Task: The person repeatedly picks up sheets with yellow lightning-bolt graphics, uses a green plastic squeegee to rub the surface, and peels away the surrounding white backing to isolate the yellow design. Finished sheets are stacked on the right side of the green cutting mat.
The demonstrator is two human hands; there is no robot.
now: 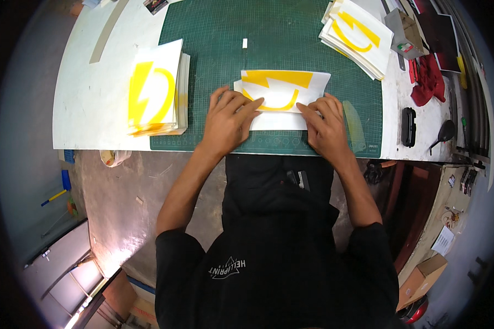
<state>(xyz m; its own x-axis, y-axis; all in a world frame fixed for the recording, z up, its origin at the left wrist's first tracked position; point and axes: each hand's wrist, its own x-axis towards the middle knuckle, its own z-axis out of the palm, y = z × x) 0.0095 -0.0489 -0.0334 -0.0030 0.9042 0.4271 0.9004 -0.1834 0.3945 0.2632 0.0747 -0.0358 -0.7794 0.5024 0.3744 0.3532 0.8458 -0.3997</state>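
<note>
A white sheet with yellow shapes (280,93) lies bent over at the near middle of the green cutting mat, with a plain white strip showing below its near edge. My left hand (229,118) grips its left side, thumb and fingers pressed on the near edge. On the right side my right hand (326,122) holds the same edge, its fingers curled around the corner. Parts of the fingertips are hidden behind the sheet.
A thick stack of similar sheets (153,90) stands on the left. Another stack (359,35) lies at the far right of the green cutting mat (291,33). Beyond it are a metal box (403,33), a red cloth (428,82), and a black case (409,127). A translucent curved piece (353,126) lies beside my right hand.
</note>
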